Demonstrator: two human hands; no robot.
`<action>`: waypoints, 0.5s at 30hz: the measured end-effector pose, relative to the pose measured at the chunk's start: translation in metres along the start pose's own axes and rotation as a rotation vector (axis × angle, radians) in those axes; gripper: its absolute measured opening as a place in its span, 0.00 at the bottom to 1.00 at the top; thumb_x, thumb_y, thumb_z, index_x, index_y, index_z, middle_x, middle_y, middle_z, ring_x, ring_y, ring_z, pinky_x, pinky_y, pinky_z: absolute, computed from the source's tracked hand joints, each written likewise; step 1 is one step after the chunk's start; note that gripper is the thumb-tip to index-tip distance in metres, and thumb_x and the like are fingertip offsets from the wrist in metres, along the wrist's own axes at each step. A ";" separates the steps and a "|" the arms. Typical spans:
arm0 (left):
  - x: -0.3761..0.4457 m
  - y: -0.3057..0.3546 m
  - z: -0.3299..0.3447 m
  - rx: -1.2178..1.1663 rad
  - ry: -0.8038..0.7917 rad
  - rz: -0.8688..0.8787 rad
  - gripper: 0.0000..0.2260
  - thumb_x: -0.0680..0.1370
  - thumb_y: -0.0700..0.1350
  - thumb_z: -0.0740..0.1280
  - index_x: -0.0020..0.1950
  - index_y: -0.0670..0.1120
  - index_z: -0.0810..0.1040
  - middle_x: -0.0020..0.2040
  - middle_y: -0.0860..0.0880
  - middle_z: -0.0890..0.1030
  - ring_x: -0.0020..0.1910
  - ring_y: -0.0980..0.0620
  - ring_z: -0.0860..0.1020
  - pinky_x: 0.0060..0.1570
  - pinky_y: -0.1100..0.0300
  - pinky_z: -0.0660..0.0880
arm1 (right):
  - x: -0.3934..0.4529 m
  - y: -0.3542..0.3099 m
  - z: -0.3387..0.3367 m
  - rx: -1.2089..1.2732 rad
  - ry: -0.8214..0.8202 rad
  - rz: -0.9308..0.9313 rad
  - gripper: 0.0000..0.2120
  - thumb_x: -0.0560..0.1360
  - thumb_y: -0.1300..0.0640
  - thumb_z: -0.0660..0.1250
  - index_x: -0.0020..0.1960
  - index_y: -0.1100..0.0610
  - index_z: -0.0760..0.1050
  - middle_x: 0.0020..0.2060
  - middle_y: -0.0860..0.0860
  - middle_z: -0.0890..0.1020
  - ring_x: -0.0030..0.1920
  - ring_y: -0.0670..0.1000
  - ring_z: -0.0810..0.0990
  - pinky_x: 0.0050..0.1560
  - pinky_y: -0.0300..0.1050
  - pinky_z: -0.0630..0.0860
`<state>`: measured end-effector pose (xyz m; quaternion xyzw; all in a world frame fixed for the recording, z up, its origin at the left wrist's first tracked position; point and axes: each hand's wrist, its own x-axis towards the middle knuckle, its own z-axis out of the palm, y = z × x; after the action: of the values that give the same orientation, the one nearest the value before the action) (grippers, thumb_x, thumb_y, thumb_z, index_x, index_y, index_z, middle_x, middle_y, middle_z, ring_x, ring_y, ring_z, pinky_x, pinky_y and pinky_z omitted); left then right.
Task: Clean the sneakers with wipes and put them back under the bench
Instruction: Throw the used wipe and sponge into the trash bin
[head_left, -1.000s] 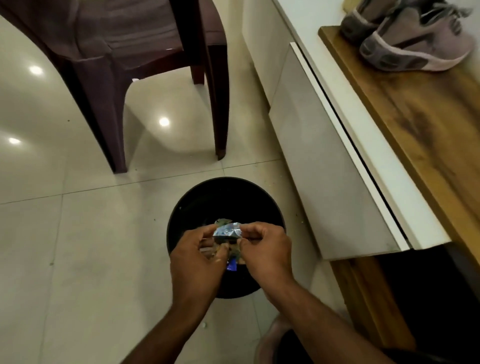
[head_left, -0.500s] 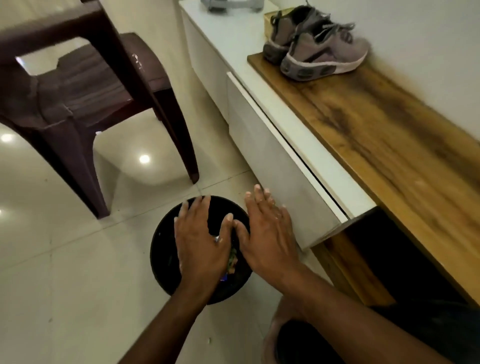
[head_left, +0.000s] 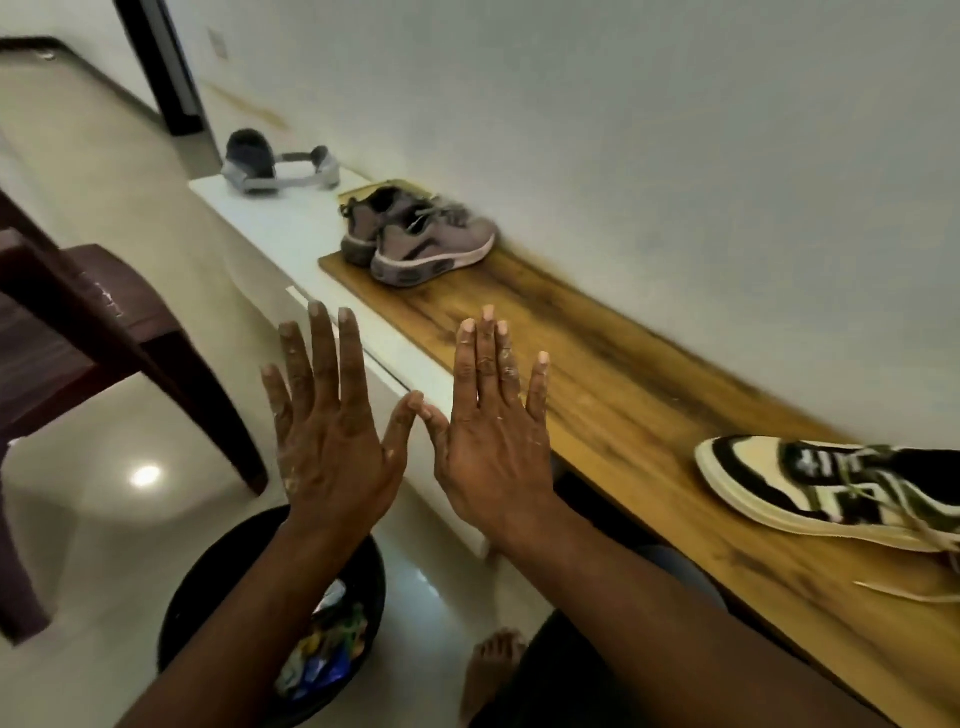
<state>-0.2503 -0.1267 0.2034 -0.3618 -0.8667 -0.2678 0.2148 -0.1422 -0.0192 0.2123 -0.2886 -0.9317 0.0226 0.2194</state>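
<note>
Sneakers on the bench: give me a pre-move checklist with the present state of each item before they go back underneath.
1. Left hand free: ok, fingers straight, holding nothing.
2. Right hand free: ok, fingers straight, holding nothing.
3. Hands clean: not ok, whitish flecks on the fingers of both.
4. Rubbish binned: ok, crumpled wrappers lie in the black bin on the floor.
5. Sneakers located: ok, grey pair at the far end of the wooden bench, black-and-cream sneaker at the near end; its mate is not in view.
6. Space under the bench free: cannot tell, too dark.
</note>
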 end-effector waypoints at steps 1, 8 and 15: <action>0.006 0.012 -0.001 -0.002 0.013 0.033 0.41 0.83 0.66 0.55 0.86 0.46 0.41 0.86 0.45 0.41 0.85 0.42 0.39 0.82 0.38 0.43 | 0.000 0.010 -0.009 -0.021 0.026 0.019 0.38 0.86 0.37 0.46 0.84 0.59 0.38 0.83 0.55 0.37 0.83 0.54 0.34 0.80 0.66 0.42; 0.034 0.090 0.007 -0.082 0.073 0.224 0.40 0.84 0.65 0.55 0.86 0.43 0.45 0.86 0.42 0.44 0.85 0.40 0.42 0.81 0.35 0.48 | -0.005 0.074 -0.063 -0.141 0.176 0.117 0.38 0.85 0.36 0.45 0.84 0.60 0.40 0.84 0.56 0.40 0.83 0.55 0.37 0.80 0.66 0.45; 0.044 0.181 0.020 -0.190 0.071 0.334 0.39 0.84 0.64 0.55 0.86 0.45 0.43 0.86 0.44 0.42 0.85 0.42 0.41 0.81 0.35 0.48 | -0.018 0.146 -0.105 -0.192 0.234 0.239 0.39 0.85 0.37 0.47 0.84 0.59 0.36 0.83 0.56 0.35 0.83 0.54 0.34 0.80 0.67 0.43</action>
<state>-0.1483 0.0160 0.2685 -0.5095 -0.7575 -0.3217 0.2513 -0.0078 0.0837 0.2750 -0.4176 -0.8567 -0.0741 0.2938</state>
